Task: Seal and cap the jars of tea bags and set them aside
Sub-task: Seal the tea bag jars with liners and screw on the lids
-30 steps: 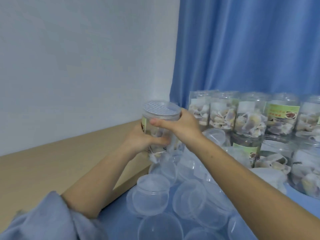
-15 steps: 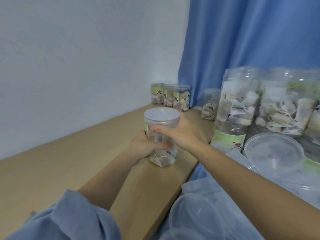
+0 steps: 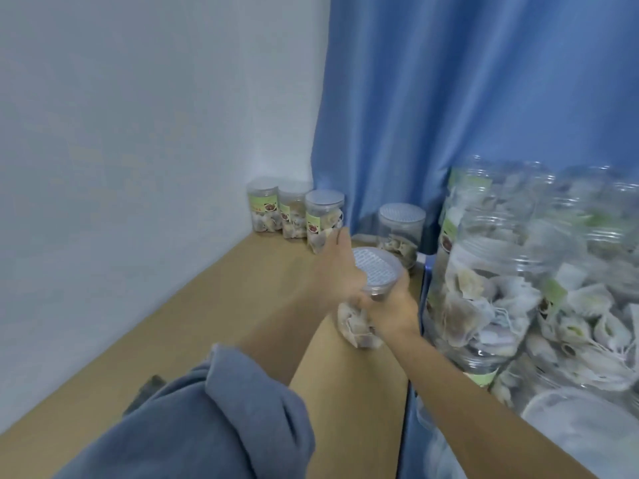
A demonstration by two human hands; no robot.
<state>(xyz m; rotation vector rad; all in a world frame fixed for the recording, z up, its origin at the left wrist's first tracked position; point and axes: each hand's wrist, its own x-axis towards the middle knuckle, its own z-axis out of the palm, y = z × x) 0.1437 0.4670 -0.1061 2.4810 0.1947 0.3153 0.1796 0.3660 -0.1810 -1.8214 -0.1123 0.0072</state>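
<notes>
A clear capped jar of tea bags (image 3: 375,276) hangs tilted just above the wooden table (image 3: 214,326), near its right edge. My right hand (image 3: 392,311) grips it from the near right side, under the cap. My left hand (image 3: 333,274) wraps the jar's left side, blurred, with one finger raised. Tea bags show through the jar's bottom below both hands. Three capped jars (image 3: 294,216) stand in a row in the far corner, and another capped jar (image 3: 401,233) stands to their right.
Several uncapped jars full of tea bags (image 3: 484,295) crowd the right side on a blue cloth (image 3: 411,420). A loose clear lid (image 3: 574,430) lies at the bottom right. A blue curtain (image 3: 449,98) hangs behind, and a white wall (image 3: 138,133) bounds the table on the left.
Both hands have carried the capped jar away from the pile of lids, over the wooden table and toward the capped jars in the far corner. The view has swung left.
</notes>
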